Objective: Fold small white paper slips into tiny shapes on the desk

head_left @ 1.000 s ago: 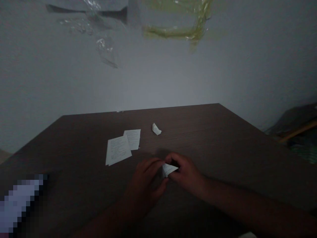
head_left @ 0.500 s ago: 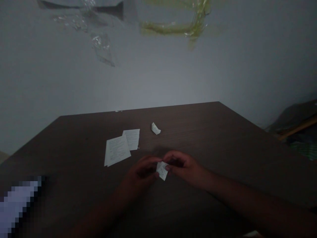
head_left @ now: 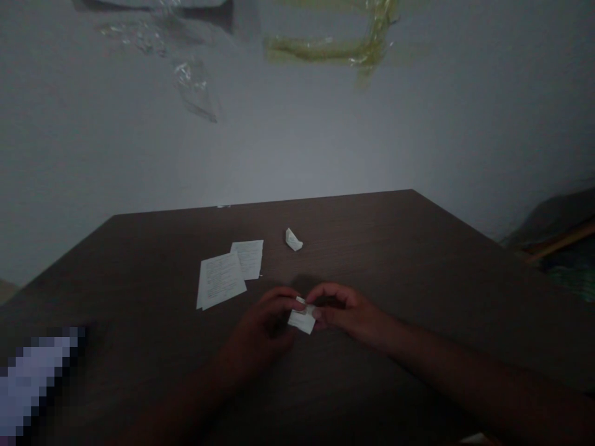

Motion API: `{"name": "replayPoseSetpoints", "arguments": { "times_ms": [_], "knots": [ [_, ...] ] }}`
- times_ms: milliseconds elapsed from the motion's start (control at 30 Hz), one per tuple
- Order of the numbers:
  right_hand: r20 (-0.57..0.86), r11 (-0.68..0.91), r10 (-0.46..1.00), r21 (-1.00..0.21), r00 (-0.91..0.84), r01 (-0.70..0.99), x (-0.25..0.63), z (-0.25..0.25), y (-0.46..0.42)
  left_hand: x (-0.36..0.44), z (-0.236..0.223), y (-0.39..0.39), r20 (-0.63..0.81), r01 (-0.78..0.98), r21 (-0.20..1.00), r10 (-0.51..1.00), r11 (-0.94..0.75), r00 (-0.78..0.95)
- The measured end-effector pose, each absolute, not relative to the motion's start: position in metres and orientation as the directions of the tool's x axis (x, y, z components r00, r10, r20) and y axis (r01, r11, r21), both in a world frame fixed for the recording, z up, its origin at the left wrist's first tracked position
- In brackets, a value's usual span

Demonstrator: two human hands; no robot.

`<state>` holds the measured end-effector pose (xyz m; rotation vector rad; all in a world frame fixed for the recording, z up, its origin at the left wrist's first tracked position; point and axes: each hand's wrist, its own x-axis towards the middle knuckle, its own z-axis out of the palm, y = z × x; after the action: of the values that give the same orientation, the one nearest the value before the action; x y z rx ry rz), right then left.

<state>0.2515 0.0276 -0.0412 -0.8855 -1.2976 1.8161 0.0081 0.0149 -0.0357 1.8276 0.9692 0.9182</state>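
over table (head_left: 372,248), hands (head_left: 267,322) (head_left: 348,313) curled inward, pinching paper (head_left: 302,323)

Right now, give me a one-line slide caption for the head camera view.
Left hand and right hand hold a small piece of paper over a dark table, paper sheets lying beyond.

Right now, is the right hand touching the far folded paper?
Apart: the head view shows a strip of table between the right hand and the far folded paper.
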Motion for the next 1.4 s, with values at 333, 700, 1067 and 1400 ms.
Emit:
{"name": "replayPoseSetpoints", "arguments": {
  "times_ms": [333,700,1067,1400],
  "knots": [
    [-0.038,-0.103,0.872,-0.989,-0.488,-0.106,0.246,-0.044,0.024,0.014,-0.020,0.009,0.204,0.271,0.905,0.894,-0.328,0.399],
    [-0.005,0.050,0.907,-0.992,-0.421,0.119,0.247,-0.043,0.026,0.014,-0.013,0.009,-0.010,0.446,0.885,0.955,-0.129,0.295],
    [0.345,0.686,0.691,-0.590,-0.635,0.426,0.258,-0.048,0.032,0.020,-0.017,0.000,0.069,0.755,0.370,0.827,-0.541,0.558],
    [0.204,0.805,0.587,-0.257,-0.784,0.535,0.259,-0.031,0.026,0.016,-0.016,-0.007,0.053,0.744,0.191,0.764,-0.640,0.644]
  ]
}}
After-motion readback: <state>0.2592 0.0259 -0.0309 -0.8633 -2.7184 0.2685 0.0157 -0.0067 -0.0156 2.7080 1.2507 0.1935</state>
